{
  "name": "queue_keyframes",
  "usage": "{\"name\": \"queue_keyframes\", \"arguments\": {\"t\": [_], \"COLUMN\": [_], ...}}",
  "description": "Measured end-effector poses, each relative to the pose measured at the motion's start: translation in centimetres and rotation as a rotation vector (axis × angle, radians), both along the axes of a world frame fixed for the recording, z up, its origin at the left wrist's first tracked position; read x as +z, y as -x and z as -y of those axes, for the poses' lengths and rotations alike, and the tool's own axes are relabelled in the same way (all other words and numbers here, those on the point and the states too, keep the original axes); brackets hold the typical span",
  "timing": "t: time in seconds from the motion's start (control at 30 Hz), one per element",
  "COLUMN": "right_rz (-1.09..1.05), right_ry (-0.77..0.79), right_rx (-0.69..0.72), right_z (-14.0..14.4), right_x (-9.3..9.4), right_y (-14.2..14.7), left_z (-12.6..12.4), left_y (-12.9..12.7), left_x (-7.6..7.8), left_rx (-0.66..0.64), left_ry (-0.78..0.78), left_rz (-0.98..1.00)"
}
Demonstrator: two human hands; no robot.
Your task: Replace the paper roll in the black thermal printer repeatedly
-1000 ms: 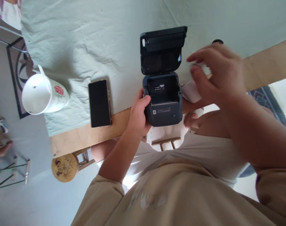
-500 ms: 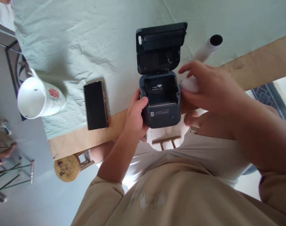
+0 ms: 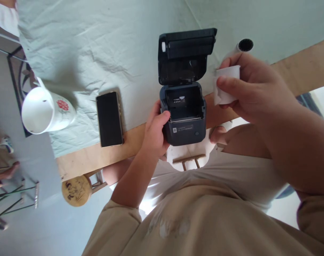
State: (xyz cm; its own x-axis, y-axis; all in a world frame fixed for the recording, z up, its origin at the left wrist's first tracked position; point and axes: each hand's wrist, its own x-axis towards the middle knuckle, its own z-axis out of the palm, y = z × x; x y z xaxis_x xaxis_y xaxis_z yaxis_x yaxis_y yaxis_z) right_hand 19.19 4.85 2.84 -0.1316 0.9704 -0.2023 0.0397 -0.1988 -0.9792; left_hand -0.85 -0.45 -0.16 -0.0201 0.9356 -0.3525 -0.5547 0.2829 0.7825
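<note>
A small dark label printer is held over the table's near edge, its lid raised and its paper bay open with a small white sticker inside. My left hand grips the printer's left side, thumb on top near the bay. To the right of the printer, my right hand pinches a small white paper roll between thumb and fingers, apart from the printer. Behind that hand lies a white tube with a dark hollow end, mostly covered by my fingers.
A smartphone with a dark screen lies left of the printer. Farther left, a white cup with a red flower lies on its side. A pale green cloth covers the wooden table. Below stands a round stool.
My right hand has lifted the white paper roll up and right, away from the printer's side, and turned it into clearer view. The printer has shifted slightly right, still in my left hand.
</note>
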Motion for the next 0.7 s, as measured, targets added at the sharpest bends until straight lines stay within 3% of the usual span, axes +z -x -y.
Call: {"name": "queue_keyframes", "arguments": {"t": [0.33, 0.7], "right_rz": [-0.144, -0.186], "right_ry": [0.2, 0.113], "right_rx": [-0.049, 0.0], "right_z": [-0.5, -0.4], "right_x": [0.3, 0.2], "right_y": [1.1, 0.7], "left_z": [-0.1, 0.0], "left_y": [-0.1, 0.1], "left_x": [0.0, -0.4], "left_rx": [0.028, 0.033], "left_ry": [-0.003, -0.026], "left_rz": [0.029, -0.045]}}
